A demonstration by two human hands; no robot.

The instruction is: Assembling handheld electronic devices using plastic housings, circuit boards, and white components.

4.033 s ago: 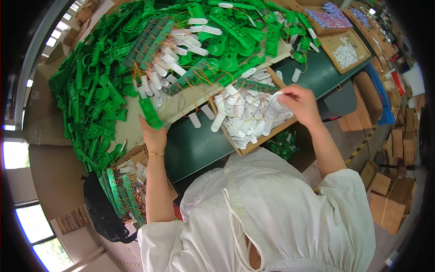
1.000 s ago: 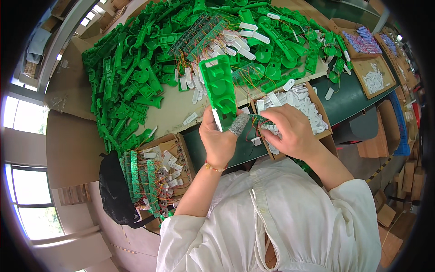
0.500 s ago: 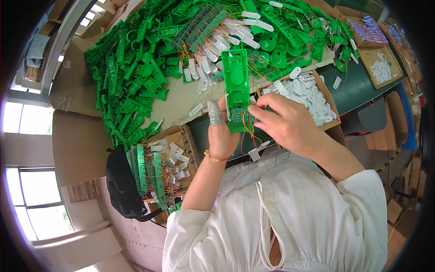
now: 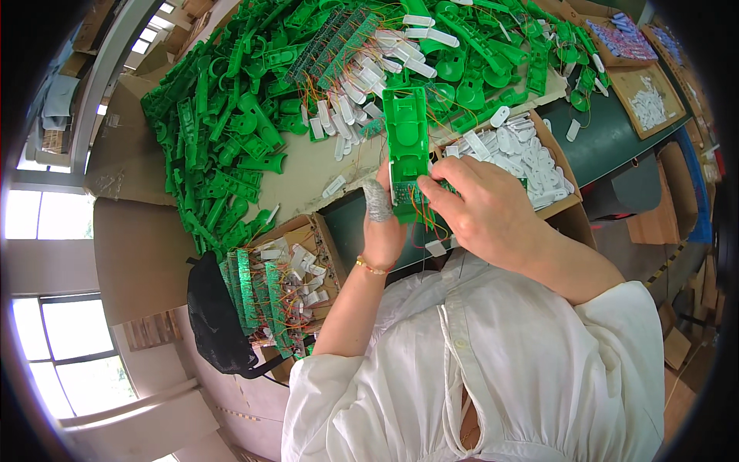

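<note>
A long green plastic housing [image 4: 406, 127] stands lengthwise in front of me, its hollow side facing up. My left hand [image 4: 382, 237] is closed round its lower left side, with silvery wrapping on the thumb. Inside the near end lies a small green circuit board [image 4: 403, 195], partly covered by fingers. Thin red, orange and dark wires run down from it, close to a white plastic piece [image 4: 436, 248]. My right hand [image 4: 486, 206] pinches the housing's right wall beside the board, with thumb and forefinger; the other fingers are curled, and what they may hold is hidden.
A big heap of green housings [image 4: 246, 119] covers the cardboard-topped table, with wired circuit boards [image 4: 339, 50] and white pieces on it. Right of my hands stands a box of white parts [image 4: 527, 154]; at lower left, a box with boards [image 4: 273, 296] beside a black bag [image 4: 215, 316].
The housing and both hands have shifted slightly right in the picture. My right thumb and forefinger have moved up to the housing's wall, covering more of the board's right side.
</note>
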